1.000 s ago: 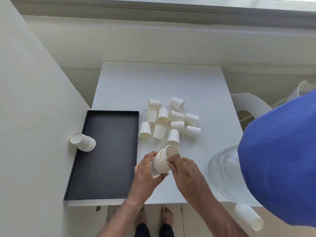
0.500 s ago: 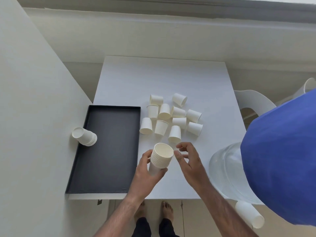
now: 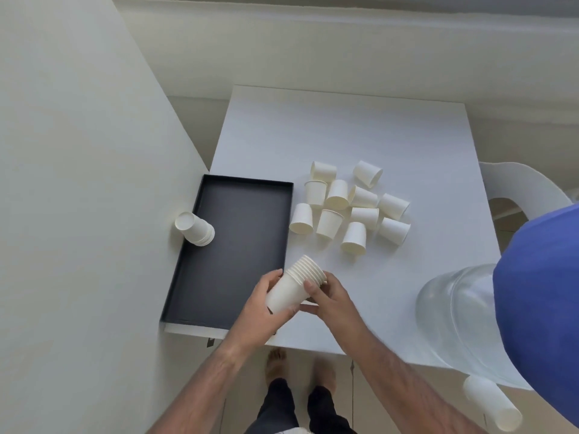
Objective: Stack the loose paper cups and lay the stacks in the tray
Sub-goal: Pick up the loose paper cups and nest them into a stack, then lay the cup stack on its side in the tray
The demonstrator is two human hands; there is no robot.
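Observation:
A stack of white paper cups (image 3: 289, 288) lies tilted in both my hands, just over the tray's near right corner. My left hand (image 3: 261, 311) wraps its base end and my right hand (image 3: 330, 297) grips near the rims. The black tray (image 3: 238, 245) sits at the table's left side. A second cup stack (image 3: 195, 229) lies on its side at the tray's left edge. Several loose white cups (image 3: 347, 206) are scattered on the white table (image 3: 344, 133), right of the tray.
A clear water bottle (image 3: 454, 311) with a blue top (image 3: 542, 302) stands at the table's near right corner. A white wall (image 3: 78, 183) runs along the left. A white chair (image 3: 517, 189) is at the right. My feet (image 3: 297, 368) are below the table edge.
The stack tipped from upright onto its side and moved left toward the tray. My right hand, which had let go, came back and took hold of it near the rims.

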